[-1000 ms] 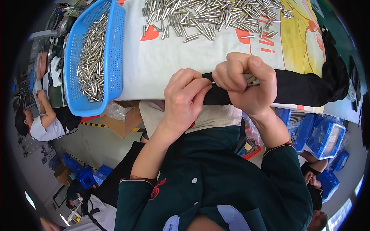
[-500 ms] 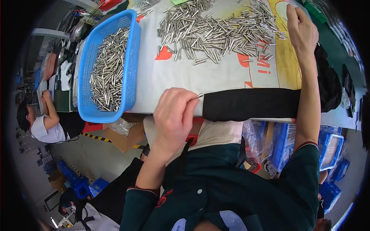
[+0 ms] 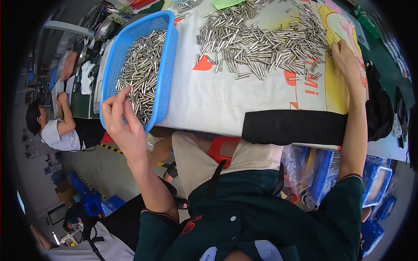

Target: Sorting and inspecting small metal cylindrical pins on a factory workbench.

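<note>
Over the near left end of a blue perforated basket (image 3: pixel 164 82), my left hand (image 3: pixel 124 124) is bent with thumb and fingers drawn together. What lies between its fingertips, if anything, is too small to make out. Inside the basket is a heap of short silvery metal pins (image 3: pixel 141 71). Farther right on the table, more such pins lie in a wide loose pile (image 3: pixel 270 45). My right hand (image 3: pixel 348 63) is at that pile's right edge, fingers curled down beside the outermost pins. Its fingertips are partly hidden, so what they grip is unclear.
A printed cloth (image 3: pixel 209 100) covers the table. A folded black cloth (image 3: pixel 291 127) lies along the near edge, by my right forearm. A light green paper (image 3: pixel 226 3) sits at the back. Another person (image 3: pixel 58 128) works at the far left. Blue crates (image 3: pixel 375 174) stand low at the right.
My left hand has moved left from near the black cloth to over the basket; the metal pin it pinched no longer shows clearly. My right hand has come down nearer, to the pile's right edge.
</note>
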{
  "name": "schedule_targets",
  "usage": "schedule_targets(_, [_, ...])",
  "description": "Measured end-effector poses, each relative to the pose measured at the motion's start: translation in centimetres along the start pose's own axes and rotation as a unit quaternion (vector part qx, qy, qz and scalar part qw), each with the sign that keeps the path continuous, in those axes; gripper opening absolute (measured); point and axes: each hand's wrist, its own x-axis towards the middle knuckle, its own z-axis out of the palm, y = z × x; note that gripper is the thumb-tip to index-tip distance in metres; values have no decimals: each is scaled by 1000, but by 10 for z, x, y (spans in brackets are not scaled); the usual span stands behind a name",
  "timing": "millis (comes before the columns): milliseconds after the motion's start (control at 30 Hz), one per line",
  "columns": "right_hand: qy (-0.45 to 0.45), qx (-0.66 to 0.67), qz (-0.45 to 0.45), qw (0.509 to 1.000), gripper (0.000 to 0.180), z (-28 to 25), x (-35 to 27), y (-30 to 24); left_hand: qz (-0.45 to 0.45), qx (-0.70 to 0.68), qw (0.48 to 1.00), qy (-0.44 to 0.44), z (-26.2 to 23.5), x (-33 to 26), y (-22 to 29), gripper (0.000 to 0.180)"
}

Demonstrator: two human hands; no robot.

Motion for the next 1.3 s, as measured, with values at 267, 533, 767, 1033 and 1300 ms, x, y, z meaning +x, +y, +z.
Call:
schedule_targets(267, [17, -59, -24, 998, 44, 2, -3, 1, 23, 55, 992, 115, 2, 14, 4, 19])
schedule_targets(533, [43, -50, -21, 998, 46, 3, -3, 4, 82, -152, 982, -77, 69, 4, 75, 9])
schedule_targets(767, [56, -30, -23, 998, 48, 0, -4, 0, 30, -113, 977, -177, 125, 15, 74, 14])
schedule_targets(1033, [217, 61, -138, 964, 32, -3, -13, -19, -7, -104, 976, -193, 125, 15, 84, 17])
schedule_targets(1300, [173, 296, -302, 890, 7, -10, -54, -91, 11, -63, 975, -214, 122, 15, 81, 12])
